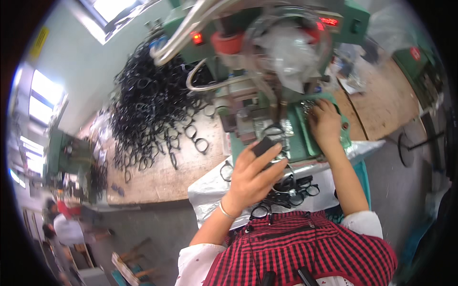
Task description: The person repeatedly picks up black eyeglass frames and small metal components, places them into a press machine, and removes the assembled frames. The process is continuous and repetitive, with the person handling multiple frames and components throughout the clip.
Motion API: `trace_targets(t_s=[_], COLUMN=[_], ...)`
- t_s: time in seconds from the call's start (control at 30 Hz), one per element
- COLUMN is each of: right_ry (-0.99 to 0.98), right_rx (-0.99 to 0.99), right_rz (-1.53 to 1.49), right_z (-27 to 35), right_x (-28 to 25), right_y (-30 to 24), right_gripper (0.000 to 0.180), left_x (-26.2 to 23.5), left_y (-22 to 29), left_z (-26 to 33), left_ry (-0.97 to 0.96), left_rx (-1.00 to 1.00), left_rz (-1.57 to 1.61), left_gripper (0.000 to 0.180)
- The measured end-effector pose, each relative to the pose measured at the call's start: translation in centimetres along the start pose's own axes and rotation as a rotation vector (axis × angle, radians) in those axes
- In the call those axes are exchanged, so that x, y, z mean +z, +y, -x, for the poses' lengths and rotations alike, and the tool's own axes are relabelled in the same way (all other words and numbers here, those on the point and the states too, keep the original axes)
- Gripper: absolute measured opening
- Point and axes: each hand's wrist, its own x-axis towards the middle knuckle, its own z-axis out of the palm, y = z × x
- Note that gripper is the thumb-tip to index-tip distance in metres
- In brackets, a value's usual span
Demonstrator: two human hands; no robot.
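Observation:
My left hand [253, 178] is curled at the front of the green machine, a small black rectangular piece [263, 147] at its fingertips. Just beyond that piece, a black ring-shaped frame [273, 130] lies by the metal fixture [248, 121] under the machine head. My right hand [326, 125] reaches into a green tray [305, 136] beside the fixture. Its fingers bend down onto small shiny metal parts [307, 106]; what they pinch is hidden. Several black eyeglass frames [296, 193] lie below my left hand, near my lap.
A tall heap of black frames [152, 95] covers the left of the wooden table [157, 186]. The green machine carries white hoses [191, 28] and a plastic bag [291, 52]. Silvery sheeting [205, 198] hangs over the front edge. Other people [69, 229] are far left.

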Motion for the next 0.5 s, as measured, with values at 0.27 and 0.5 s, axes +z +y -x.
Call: trace_targets(t_s=[0.27,0.5], right_ry=[0.065,0.015], right_rx=[0.237,0.425], right_rz=[-0.246,-0.522], right_z=[2.9,0.9], right_x=[-3.6,-1.4], right_y=[1.4,-1.0], right_gripper=[0.012,0.014], left_x=[-6.7,-5.2], left_y=[-9.7,-20.5], left_z=[5.1,6.8], left_ry=[0.394,-0.114], left_rx=[-0.554,-1.018], left_rz=[-0.456,-0.865], left_gripper=[0.013,0.016])
